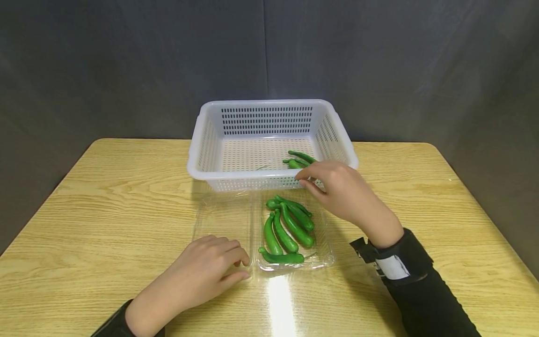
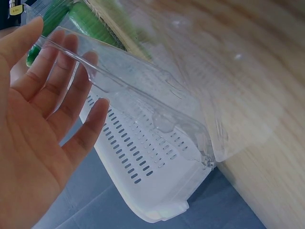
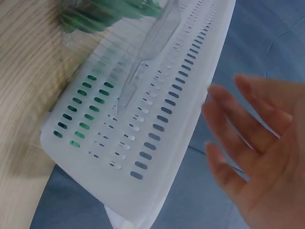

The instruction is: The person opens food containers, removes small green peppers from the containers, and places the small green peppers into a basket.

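A clear plastic clamshell box [image 1: 330, 256] lies unfolded on the table, and several green chili peppers [image 1: 295, 230] rest in its right half. My left hand [image 1: 212, 267] is at the front edge of the left half, the clear lid [image 1: 223, 217]. In the left wrist view its loosely bent fingers [image 2: 81, 119] are by the lid's rim; whether they touch it is hard to tell. My right hand [image 1: 337, 187], fingers loosely bent and holding nothing, is at the front rim of the white basket [image 1: 236, 175]. More peppers [image 1: 301, 158] lie inside the basket's right front corner.
The wooden table [image 1: 113, 196] extends to both sides of the box and basket. A dark grey cloth wall [image 1: 134, 70] stands behind it. The basket stands close against the back edge of the clamshell box.
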`<state>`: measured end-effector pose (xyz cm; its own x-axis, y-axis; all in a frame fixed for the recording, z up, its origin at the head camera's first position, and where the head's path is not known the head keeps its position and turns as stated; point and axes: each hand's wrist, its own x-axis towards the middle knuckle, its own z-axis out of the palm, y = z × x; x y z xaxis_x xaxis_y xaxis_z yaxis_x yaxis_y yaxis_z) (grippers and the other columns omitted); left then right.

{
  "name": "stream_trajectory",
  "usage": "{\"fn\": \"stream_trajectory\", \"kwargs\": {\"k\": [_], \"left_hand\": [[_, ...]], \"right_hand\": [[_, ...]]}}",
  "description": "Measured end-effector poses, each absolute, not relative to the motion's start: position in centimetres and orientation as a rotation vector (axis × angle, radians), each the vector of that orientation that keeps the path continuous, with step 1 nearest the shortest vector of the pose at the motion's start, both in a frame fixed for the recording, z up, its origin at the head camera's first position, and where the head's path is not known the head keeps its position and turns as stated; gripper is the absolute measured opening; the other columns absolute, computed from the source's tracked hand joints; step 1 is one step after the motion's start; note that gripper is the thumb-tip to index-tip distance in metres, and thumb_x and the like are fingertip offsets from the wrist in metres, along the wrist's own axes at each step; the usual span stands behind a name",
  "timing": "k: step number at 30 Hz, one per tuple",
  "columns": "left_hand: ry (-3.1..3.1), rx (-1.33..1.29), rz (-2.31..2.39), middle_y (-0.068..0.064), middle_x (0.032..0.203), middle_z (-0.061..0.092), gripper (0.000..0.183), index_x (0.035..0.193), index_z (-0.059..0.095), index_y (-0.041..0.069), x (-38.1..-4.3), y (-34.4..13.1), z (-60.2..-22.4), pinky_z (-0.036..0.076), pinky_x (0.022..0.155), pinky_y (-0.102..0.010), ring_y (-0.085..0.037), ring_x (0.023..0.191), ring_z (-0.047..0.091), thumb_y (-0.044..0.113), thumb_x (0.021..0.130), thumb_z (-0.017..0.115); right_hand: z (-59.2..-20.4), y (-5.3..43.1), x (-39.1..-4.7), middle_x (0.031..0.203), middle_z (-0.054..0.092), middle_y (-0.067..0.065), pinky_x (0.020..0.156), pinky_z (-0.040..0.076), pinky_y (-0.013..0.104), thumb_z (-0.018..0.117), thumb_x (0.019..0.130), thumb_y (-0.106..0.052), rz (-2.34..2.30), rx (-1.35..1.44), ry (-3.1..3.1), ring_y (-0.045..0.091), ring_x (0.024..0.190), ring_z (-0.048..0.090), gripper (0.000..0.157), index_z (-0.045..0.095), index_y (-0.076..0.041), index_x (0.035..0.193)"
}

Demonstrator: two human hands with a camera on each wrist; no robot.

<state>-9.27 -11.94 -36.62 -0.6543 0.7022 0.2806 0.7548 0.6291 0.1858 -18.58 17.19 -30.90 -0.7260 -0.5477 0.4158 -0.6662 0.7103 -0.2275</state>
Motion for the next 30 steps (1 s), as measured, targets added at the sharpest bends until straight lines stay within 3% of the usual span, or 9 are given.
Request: {"fn": "stream_trajectory", "kwargs": {"k": [12,30], "left_hand": [[-2.675,-1.208,-0.444,0.013,0.089,0.065,0.015,0.092,0.071,0.02,-9.2,-11.9,-36.6,0.051,0.072,-0.03,-0.002,0.074,0.056,0.034,0.087,0.076],[-2.677,-1.215,-0.441,0.013,0.088,0.065,0.016,0.092,0.071,0.02,-9.3,-11.9,-36.6,0.051,0.073,-0.031,-0.002,0.074,0.056,0.035,0.087,0.076]], "right_hand": [[-31.5,16.6,-18.5,0.101,0.072,0.003,0.082,0.054,0.035,0.071,0.091,-0.008,0.54,1.085,-2.739,0.016,0.092,0.067,0.016,0.074,-0.006,0.106],[-32.6,16.0,-18.4,0.106,0.072,0.006,0.085,0.055,0.039,0.082,0.081,-0.007,0.466,1.129,-2.901,0.024,0.097,0.068,0.035,0.072,-0.005,0.114]]}}
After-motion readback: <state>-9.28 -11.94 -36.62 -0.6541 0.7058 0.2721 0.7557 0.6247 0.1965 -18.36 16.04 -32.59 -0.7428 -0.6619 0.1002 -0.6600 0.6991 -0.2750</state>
